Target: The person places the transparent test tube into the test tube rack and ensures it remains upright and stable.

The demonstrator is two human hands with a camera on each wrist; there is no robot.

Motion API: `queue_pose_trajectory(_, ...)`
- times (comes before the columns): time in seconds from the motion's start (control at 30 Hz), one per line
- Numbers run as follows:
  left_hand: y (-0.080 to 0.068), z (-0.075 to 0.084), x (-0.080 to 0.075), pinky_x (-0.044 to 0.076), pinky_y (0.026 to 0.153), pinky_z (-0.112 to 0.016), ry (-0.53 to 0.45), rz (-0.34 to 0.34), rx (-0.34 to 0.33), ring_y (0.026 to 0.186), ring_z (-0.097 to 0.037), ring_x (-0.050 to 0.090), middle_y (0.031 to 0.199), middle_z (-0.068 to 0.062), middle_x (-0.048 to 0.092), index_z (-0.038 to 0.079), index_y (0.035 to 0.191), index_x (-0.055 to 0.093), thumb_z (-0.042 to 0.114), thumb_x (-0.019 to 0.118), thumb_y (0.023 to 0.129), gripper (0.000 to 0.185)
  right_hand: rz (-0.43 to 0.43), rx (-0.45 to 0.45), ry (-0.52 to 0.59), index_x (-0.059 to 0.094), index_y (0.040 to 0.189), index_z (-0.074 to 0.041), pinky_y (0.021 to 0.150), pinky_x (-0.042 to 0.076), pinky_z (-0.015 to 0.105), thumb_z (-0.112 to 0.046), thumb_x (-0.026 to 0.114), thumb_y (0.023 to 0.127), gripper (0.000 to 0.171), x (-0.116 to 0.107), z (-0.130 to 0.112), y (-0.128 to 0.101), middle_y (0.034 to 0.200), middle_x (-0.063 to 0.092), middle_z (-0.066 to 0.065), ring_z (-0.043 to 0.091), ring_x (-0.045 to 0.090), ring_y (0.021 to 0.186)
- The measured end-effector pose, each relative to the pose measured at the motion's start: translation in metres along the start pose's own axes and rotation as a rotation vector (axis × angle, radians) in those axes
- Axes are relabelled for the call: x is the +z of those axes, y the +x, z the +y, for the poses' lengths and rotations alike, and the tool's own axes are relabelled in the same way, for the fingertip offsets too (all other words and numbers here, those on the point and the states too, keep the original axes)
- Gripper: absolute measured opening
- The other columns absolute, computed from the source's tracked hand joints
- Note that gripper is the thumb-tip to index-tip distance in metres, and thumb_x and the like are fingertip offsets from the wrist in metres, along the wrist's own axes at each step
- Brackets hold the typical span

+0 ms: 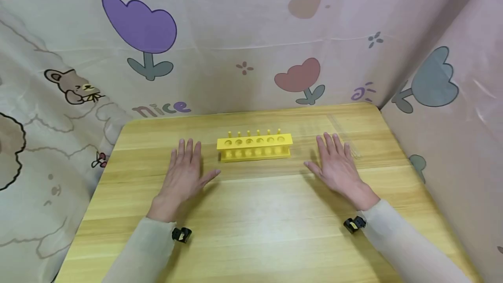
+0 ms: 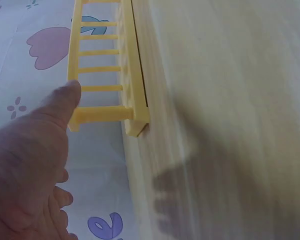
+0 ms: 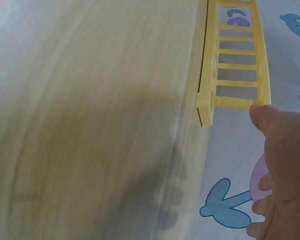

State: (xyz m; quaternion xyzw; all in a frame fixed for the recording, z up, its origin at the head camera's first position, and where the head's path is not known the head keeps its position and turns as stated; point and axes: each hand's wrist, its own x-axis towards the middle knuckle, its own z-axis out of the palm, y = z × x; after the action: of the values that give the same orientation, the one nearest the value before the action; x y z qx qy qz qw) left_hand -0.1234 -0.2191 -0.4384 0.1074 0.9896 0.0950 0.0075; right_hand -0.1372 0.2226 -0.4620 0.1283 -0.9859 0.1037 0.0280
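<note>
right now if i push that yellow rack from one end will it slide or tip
The rack looks like thin moulded plastic, so probably light and stiff. It stands on a long, low base on smooth wood table, so it would likely slide or swivel rather than tip. Both hands lie flat beside it.

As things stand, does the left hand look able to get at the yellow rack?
Probably yes. The left hand lies flat and open on the table, just left of the yellow rack, holding nothing. Only bare tabletop shows between them.

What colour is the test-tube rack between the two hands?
The rack is plain yellow all over, clearest in the head view.
</note>
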Motion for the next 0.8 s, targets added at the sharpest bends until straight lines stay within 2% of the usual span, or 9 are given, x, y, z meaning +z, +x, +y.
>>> queue_pose_trajectory(0.2,0.015,0.008,-0.003,0.006,0.131,-0.065,-0.027,-0.007,0.044,0.162,-0.048,-0.001,0.173,-0.03,0.005,-0.006,0.166,0.011,0.061,0.058,0.103,0.103,0.082,-0.033,0.015,0.029,0.159,0.012,0.124,0.028,0.07,-0.043,0.064,0.105,0.085,0.0,0.004,0.009,0.164,0.03,0.037,0.056,0.028,0.153)
queue_pose_trajectory(0.37,0.031,0.016,-0.001,0.007,0.131,-0.064,-0.022,-0.038,0.075,0.162,-0.048,0.001,0.173,-0.03,0.005,-0.006,0.166,0.013,0.061,0.057,0.103,0.102,0.127,-0.048,0.008,0.036,0.154,0.015,0.126,0.032,0.06,-0.036,0.067,0.103,0.079,-0.001,0.008,0.015,0.156,0.041,0.038,0.054,0.04,0.146)
queue_pose_trajectory(0.6,0.047,0.024,0.003,0.004,0.131,-0.063,-0.012,-0.094,0.1,0.162,-0.046,-0.002,0.174,-0.029,0.001,-0.006,0.166,0.008,0.06,0.053,0.106,0.1,0.075,-0.006,-0.017,0.034,0.154,0.017,0.127,0.031,0.06,-0.037,0.062,0.106,0.078,-0.003,0.014,0.02,0.156,0.041,0.038,0.053,0.04,0.146)
queue_pose_trajectory(0.8,0.051,0.029,0.004,0.0,0.132,-0.062,-0.013,-0.142,0.106,0.163,-0.042,-0.007,0.175,-0.026,-0.003,-0.005,0.166,0.004,0.057,0.043,0.11,0.092,0.047,0.017,-0.016,0.034,0.154,0.018,0.127,0.03,0.06,-0.038,0.061,0.106,0.078,-0.002,0.018,0.021,0.156,0.041,0.039,0.054,0.039,0.146)
